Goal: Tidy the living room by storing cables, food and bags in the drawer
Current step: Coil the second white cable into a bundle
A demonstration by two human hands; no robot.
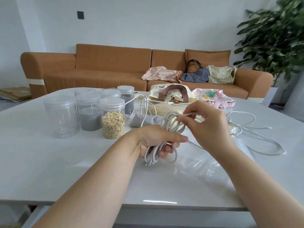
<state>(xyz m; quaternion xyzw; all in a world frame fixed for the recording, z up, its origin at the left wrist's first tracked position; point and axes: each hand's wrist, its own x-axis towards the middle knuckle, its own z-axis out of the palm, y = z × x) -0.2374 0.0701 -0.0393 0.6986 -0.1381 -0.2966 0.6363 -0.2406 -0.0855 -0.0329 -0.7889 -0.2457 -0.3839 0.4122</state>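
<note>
At the near centre of the glossy white table [49, 170], found left hand [154, 140] gripping a coiled bundle of round white cable [169, 124], fingers and thumb curled round the loops. At 2 o'clock of it, found right hand [205, 120] pinching one strand of that same cable between thumb and fingertips, at the top of the coil. Noted loose loops of further white cable [250, 127] lying on the table at 3 o'clock of the hands. Logged at 10 o'clock, lids on and standing upright close together: a clear round plastic jar of oat flakes [113, 122], a clear round plastic jar of grey powder [89, 116] and an empty clear round plastic jar [61, 117]. Recorded at 12 o'clock, farther back on the table, a cream cloth tote bag with brown handles [171, 94], with a pink cloth bag [213, 97] just beside it at 1 o'clock. Farthest out, at 12 o'clock, sighted an orange-brown fabric sofa [107, 69] bearing several cloth bags [195, 76] toward its right end.
</note>
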